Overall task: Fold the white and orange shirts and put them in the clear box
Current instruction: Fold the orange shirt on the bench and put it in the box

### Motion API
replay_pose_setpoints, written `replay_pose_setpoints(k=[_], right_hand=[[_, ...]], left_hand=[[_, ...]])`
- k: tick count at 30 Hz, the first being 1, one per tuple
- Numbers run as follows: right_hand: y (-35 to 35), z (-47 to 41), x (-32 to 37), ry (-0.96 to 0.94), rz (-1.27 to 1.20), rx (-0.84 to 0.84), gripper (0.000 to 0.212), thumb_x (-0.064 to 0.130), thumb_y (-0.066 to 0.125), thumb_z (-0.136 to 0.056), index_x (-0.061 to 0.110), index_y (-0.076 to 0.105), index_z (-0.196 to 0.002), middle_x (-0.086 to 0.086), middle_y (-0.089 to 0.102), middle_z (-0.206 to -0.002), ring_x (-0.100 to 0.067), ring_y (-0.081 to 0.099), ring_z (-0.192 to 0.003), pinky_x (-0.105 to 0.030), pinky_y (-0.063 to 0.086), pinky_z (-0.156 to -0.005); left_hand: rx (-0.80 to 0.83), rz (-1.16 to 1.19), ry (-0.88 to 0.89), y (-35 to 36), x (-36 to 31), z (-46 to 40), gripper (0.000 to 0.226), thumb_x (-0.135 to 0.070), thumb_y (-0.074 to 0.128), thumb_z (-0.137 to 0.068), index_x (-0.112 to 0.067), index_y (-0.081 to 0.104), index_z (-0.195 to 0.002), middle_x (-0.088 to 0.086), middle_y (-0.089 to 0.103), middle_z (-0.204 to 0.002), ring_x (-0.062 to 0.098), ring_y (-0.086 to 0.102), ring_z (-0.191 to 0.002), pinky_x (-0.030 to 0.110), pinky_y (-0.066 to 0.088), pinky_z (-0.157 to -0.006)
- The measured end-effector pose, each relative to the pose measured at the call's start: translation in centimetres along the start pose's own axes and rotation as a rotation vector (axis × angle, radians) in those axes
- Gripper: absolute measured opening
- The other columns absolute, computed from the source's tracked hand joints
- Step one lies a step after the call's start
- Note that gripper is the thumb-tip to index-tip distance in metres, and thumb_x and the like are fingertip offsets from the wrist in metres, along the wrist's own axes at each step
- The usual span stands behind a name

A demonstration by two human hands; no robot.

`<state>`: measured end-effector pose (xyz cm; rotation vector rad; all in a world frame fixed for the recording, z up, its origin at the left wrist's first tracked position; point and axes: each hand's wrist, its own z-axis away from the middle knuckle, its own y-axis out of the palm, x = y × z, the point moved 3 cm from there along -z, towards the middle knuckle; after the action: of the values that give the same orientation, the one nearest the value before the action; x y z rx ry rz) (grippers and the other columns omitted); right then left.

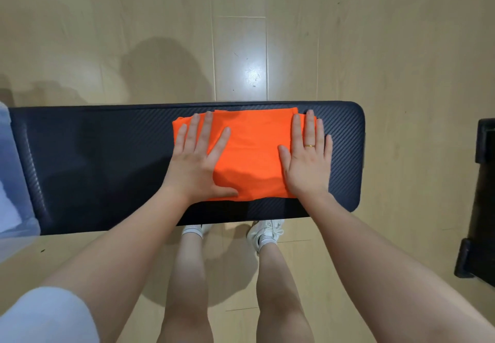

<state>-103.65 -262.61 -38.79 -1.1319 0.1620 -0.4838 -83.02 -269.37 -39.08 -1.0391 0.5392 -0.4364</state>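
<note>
Pale wooden floor (pixel 348 48) surrounds one long dark desk (pixel 107 155) with a woven, padded-looking surface and rounded corners. At its left end, one clear box (pixel 13 171) holds something white, only partly visible. One folded orange shirt (pixel 251 155) lies flat right of centre. The left hand (pixel 198 160) and right hand (pixel 308 160) press it, fingers straight and spread.

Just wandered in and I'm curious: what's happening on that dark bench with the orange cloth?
A person is folding an orange shirt on a dark padded bench. The left hand and right hand both lie flat on it, fingers straight, pressing it down. The shirt already looks folded into a rough rectangle. A clear box sits at the bench's left end, with something white inside.
</note>
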Motion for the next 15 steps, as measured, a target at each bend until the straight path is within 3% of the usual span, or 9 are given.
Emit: replay_pose_setpoints(k=[3,7,12,15], right_hand=[[-1.1,0.9,0.3,0.114,-0.204,0.014,0.065,0.039,0.038,-0.096,0.015,0.008,-0.149,-0.011,0.002,-0.157,-0.030,0.007,-0.143,-0.041,0.007,-0.116],[-2.4,2.9,-0.1,0.326,-0.524,-0.073,0.064,0.025,0.054,-0.090,0.009,0.023,-0.144,-0.013,0.032,-0.145,-0.031,0.032,-0.129,-0.037,0.026,-0.107],[-1.7,3.2,-0.4,0.536,-0.879,-0.001,0.047,0.018,0.067,-0.080,0.011,0.047,-0.122,-0.004,0.059,-0.109,-0.025,0.057,-0.105,-0.038,0.043,-0.096],[-2.6,3.4,0.8,0.479,-0.983,0.017,0.031,0.016,0.067,-0.078,0.013,0.055,-0.107,-0.005,0.065,-0.101,-0.025,0.061,-0.097,-0.042,0.046,-0.092]], left_hand=[[0.055,-0.012,-0.029,-1.1,-0.8,0.2,0.135,-0.081,0.063,-0.043,-0.024,-0.003,-0.146,0.016,-0.003,-0.155,0.033,-0.006,-0.141,0.044,-0.014,-0.111],[0.013,-0.021,0.098,-2.2,-3.9,0.3,0.124,-0.078,0.064,-0.047,-0.020,0.014,-0.145,0.009,0.017,-0.154,0.028,0.010,-0.140,0.041,-0.007,-0.112],[0.014,-0.065,0.164,-0.9,-6.4,-1.0,0.118,-0.076,0.065,-0.048,-0.021,0.023,-0.143,0.008,0.031,-0.150,0.029,0.020,-0.138,0.042,0.011,-0.112],[0.043,-0.057,0.169,-0.8,-6.7,-1.2,0.111,-0.066,0.067,-0.060,-0.020,0.016,-0.147,0.008,0.014,-0.156,0.030,0.012,-0.143,0.042,0.006,-0.116]])
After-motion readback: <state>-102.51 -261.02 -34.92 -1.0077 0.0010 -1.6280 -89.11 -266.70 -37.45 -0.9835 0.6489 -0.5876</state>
